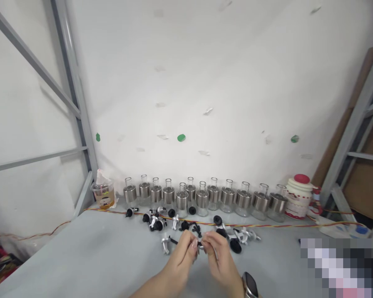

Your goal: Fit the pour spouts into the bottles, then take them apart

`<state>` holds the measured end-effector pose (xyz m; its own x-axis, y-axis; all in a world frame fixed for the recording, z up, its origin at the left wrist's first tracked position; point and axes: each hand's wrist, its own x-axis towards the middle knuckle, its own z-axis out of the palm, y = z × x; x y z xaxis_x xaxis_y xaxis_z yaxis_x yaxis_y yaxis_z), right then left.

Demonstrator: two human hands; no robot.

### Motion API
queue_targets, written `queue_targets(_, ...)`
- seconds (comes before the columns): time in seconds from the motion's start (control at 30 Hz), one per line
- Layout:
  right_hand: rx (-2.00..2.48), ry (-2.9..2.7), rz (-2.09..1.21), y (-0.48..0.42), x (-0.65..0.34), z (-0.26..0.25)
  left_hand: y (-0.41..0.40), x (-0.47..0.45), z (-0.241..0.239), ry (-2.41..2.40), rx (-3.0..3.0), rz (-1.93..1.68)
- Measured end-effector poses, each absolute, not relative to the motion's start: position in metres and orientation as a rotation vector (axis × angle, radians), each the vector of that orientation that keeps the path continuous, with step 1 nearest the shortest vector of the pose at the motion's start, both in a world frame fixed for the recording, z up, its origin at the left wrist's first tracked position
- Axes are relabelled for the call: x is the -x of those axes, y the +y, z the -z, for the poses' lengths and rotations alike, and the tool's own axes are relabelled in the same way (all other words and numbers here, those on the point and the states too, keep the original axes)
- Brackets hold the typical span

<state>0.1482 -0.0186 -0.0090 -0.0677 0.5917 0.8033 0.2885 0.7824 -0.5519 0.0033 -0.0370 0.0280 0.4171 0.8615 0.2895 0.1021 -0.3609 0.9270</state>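
Observation:
My left hand point(182, 253) and my right hand point(220, 256) meet above the grey table point(90, 252), fingers pinched together on a small silver and black spout part point(199, 246) held between them. A smartwatch point(250, 284) is on my right wrist. Several loose silver and black spout parts point(157, 223) lie scattered just beyond my hands. A row of several glass bottles with metal collars point(202, 198) stands along the wall behind them.
A plastic cup with a drink point(103, 194) stands at the left end of the row, a red and white jar point(299, 196) at the right end. A twisted red-yellow cable point(261, 225) runs across the table. Grey metal frame posts point(77, 103) flank both sides.

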Motion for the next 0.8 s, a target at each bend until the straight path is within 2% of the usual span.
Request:
queue_targets(0.13, 0.788, -1.615, -0.640, -0.022, -0.145, 0.001, -0.034, -0.004, -0.021, 0.834, -1.577, -1.033)
queue_targets(0.3, 0.827, -1.529, -0.789, -0.019, -0.146, -0.012, -0.024, -0.004, -0.018, 0.741, -1.445, -1.073)
queue_targets(0.47, 1.069, -1.494, -0.674, 0.004, -0.160, -0.007, -0.006, 0.006, -0.024, 0.742, -1.115, -1.262)
queue_targets(0.63, 1.175, -1.822, -0.460, 0.022, -0.167, 0.011, 0.007, 0.021, -0.032, 0.759, -0.765, -1.494)
queue_targets(0.8, 1.264, -1.905, -0.465, 0.028, -0.161, 0.021, 0.012, 0.022, -0.027, 0.750, -0.631, -1.536)
